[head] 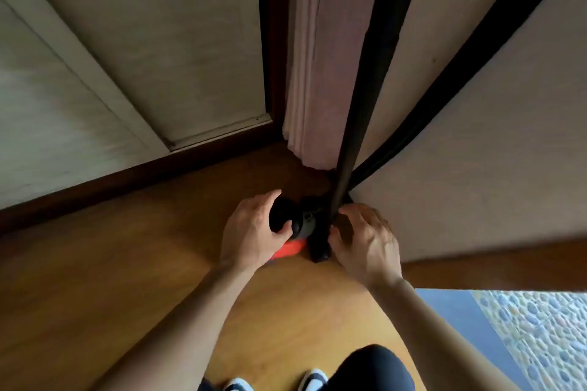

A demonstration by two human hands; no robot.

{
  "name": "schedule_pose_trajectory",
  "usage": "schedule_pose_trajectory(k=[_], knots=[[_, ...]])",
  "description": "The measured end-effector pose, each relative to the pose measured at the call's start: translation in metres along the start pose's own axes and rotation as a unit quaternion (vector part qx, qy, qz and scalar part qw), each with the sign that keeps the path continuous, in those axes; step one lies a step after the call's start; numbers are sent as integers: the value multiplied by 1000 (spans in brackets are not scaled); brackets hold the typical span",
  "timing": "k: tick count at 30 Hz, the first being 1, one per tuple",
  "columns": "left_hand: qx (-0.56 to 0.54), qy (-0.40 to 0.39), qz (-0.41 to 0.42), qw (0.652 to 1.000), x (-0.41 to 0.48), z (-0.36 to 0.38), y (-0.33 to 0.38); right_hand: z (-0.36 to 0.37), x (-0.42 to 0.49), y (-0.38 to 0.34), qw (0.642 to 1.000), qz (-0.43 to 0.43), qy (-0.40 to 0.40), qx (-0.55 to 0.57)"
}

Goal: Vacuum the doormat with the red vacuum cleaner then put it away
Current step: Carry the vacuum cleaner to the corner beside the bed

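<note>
In the far corner, the left hand (251, 228) grips the red vacuum cleaner (301, 227) by its black end and the right hand (365, 241) clasps its body; let go off balance, it may topple.

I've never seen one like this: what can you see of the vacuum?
The vacuum is mostly hidden: a red plastic-looking patch shows below a grey collar and black handle. It is low in the corner, above the floor. The left hand grips the handle; the right hand holds a black part.
</note>
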State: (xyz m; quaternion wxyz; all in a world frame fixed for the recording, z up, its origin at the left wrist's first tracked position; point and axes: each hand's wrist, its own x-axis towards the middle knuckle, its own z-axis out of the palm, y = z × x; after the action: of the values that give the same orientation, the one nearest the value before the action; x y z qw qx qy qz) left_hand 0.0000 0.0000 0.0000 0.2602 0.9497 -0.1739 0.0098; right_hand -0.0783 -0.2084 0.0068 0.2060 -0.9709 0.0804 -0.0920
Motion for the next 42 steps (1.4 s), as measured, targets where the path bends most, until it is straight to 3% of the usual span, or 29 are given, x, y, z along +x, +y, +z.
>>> schedule_pose_trajectory(k=[3,7,13,19,22,27,30,35,42], knots=[[-2,1,-1,1000,23,56,-29,45,13,26,994,28,102,19],[0,-22,21,1000,43,126,-64,94,37,58,985,63,148,54],[-38,-20,28,999,45,186,-98,128,74,71,961,79,131,231],[-108,-18,-24,994,54,203,-119,142,100,79,916,82,113,377],[-134,-57,-35,989,59,211,-125,151,112,80,893,86,138,419],[-90,-139,-29,986,72,202,-128,163,115,80,864,52,158,475],[-173,-196,-40,965,71,198,-132,165,110,78,851,49,165,496],[-232,-260,-40,936,70,199,-132,165,107,73,856,56,151,491],[-169,-234,-34,957,65,193,-132,161,98,68,856,70,162,485]])
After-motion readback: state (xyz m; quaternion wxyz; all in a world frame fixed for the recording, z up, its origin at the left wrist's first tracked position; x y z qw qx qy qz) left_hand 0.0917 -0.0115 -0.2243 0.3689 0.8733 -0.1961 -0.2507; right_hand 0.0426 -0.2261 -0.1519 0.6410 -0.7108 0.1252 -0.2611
